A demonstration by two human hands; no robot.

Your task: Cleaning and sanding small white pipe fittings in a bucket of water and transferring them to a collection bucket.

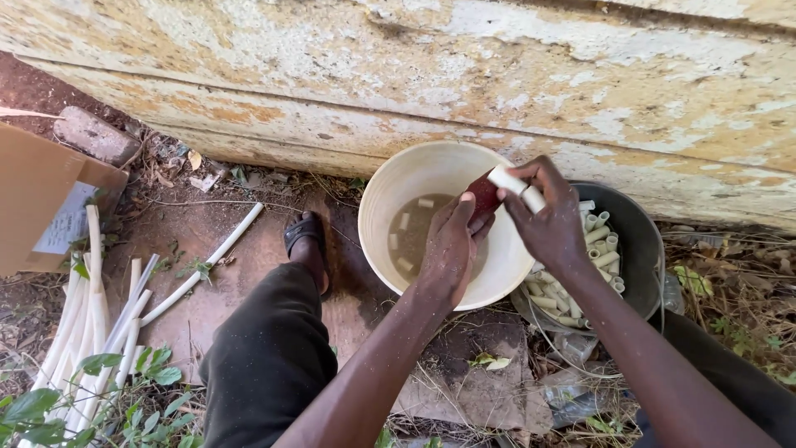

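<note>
Fingers around white pipe piece

I see a short white tube piece in my right hand; it looks like smooth, matt plastic. The dark red pad under my left hand looks rough and dull. The cream bowl is smooth plastic with murky water inside; the dark basin beside it has a faint sheen. The wall behind shows flaking, chalky paint. The box at the ground's left edge is matt brown cardboard.
</note>
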